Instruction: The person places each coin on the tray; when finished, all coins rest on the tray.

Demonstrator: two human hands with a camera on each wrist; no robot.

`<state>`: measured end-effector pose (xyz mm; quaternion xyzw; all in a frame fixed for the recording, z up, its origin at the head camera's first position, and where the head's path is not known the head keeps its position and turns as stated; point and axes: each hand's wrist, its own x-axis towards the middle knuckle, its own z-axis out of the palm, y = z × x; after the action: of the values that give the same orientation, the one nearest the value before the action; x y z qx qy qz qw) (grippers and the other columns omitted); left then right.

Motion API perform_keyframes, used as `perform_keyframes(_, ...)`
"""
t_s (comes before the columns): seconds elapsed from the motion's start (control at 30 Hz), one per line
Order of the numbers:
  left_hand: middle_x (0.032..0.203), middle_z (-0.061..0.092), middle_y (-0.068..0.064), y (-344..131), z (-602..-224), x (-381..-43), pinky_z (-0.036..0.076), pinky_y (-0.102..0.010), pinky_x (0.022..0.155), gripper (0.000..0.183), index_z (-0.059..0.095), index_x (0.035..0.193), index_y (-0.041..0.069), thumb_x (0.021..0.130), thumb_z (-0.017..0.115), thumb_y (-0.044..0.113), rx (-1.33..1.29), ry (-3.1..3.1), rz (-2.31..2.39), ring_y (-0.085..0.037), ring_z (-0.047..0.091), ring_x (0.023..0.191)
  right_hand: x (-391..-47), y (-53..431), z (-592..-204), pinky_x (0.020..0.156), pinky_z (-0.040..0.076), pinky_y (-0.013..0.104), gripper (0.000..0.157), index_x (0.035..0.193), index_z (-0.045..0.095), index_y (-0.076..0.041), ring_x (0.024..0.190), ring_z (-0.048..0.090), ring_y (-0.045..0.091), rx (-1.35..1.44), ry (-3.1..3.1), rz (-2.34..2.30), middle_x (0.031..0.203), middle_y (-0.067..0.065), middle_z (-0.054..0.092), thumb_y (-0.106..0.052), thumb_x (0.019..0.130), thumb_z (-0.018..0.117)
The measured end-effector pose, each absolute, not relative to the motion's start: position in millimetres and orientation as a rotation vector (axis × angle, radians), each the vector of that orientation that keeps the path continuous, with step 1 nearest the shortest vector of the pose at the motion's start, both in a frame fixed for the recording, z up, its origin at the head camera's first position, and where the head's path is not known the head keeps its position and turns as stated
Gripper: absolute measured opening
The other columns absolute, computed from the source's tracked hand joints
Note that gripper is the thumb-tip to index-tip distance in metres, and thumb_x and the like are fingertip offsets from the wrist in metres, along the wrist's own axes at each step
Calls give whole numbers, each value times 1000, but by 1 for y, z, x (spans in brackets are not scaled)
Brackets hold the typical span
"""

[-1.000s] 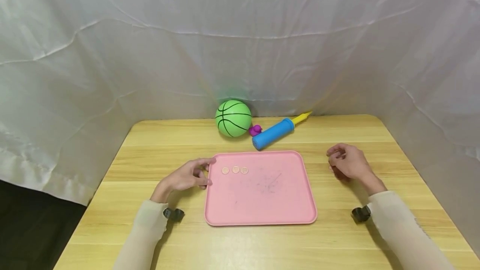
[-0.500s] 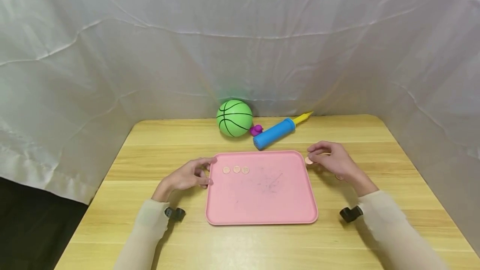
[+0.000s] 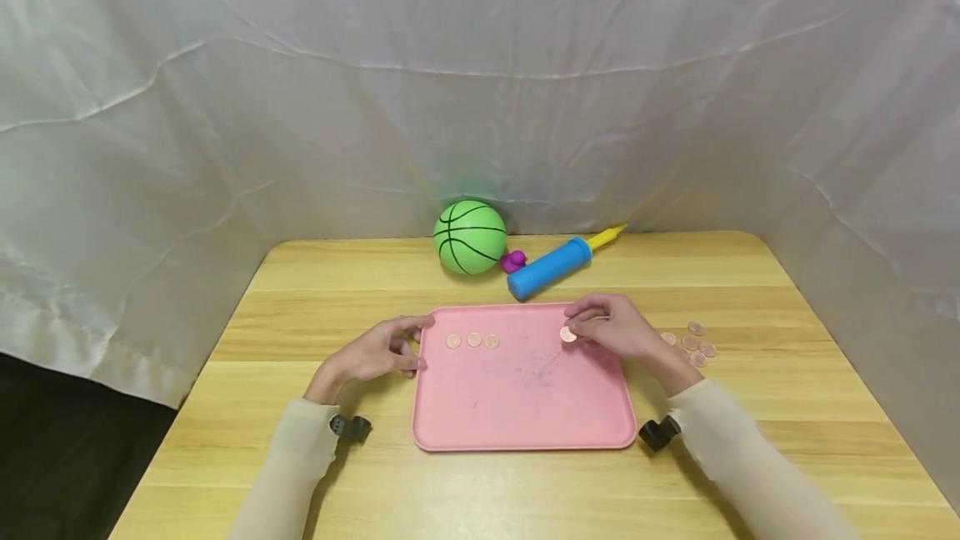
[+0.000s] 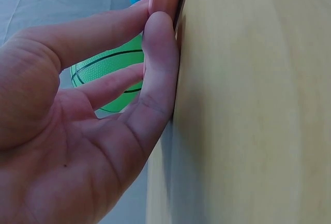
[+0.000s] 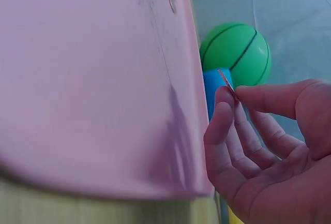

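In the head view a pink tray (image 3: 517, 432) lies on the wooden table. Three copper-coloured coins (image 3: 474, 340) form a row near its back left corner. My left hand (image 3: 369, 352) holds the tray's left rim, its fingertips and thumb at the edge; the left wrist view shows the fingertips (image 4: 158, 27) against the rim. Over the back right part of the tray, my right hand (image 3: 613, 328) pinches another coin (image 3: 567, 334) between thumb and fingers. This coin (image 5: 226, 83) appears edge-on in the right wrist view, raised off the tray.
Several loose coins (image 3: 690, 343) lie on the table right of the tray. Behind the tray are a green ball (image 3: 470, 237), a small purple duck (image 3: 513, 262) and a blue hand pump (image 3: 551, 267) with a yellow nozzle. A grey curtain (image 3: 480, 107) hangs behind the table.
My right hand has moved left from the loose coins to above the tray, bringing a pinched coin along. The coin pile is uncovered now. My left hand stays at the tray's rim.
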<state>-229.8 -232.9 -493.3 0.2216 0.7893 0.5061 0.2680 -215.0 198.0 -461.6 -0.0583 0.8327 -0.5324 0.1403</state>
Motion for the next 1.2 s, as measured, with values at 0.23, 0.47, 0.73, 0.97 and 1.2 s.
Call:
perform_keyframes(0.23,125,53,-27,-233,-491,-229,67,-26,76,80,34,166,-8,98,74,-5,593,2128,1376,-17,67,86,-216,177,-468,69,59,24,32,128,71,6,87,72,16,-175,2400,-1554,115,23,79,-11,101,74)
perform_keyframes(0.47,126,52,-27,-233,-491,-228,66,-26,76,80,33,167,-8,98,74,-6,591,2125,1380,-16,67,85,-220,155,-473,65,58,22,25,122,73,4,83,73,17,-214,2413,-1541,110,20,80,-10,101,73)
perform_keyframes(0.73,128,53,-28,-231,-490,-230,67,-26,77,80,35,166,-8,98,75,-5,594,2133,1371,-16,70,85,-224,132,-478,76,58,25,16,114,77,-3,86,71,15,-294,2538,-1435,105,13,81,-9,100,75)
perform_keyframes(0.97,126,54,-27,-230,-492,-230,66,-26,76,78,36,166,-8,98,75,-6,591,2129,1374,-16,69,85,-228,119,-481,80,58,29,13,112,78,-5,86,70,15,-306,2592,-1387,103,10,81,-7,99,74)
perform_keyframes(1.2,131,52,-28,-232,-491,-229,66,-24,78,80,34,166,-8,97,75,-6,586,2130,1377,-15,71,85,-229,107,-484,81,60,30,9,108,77,-6,86,70,16,-306,2644,-1354,101,9,80,-4,99,74)
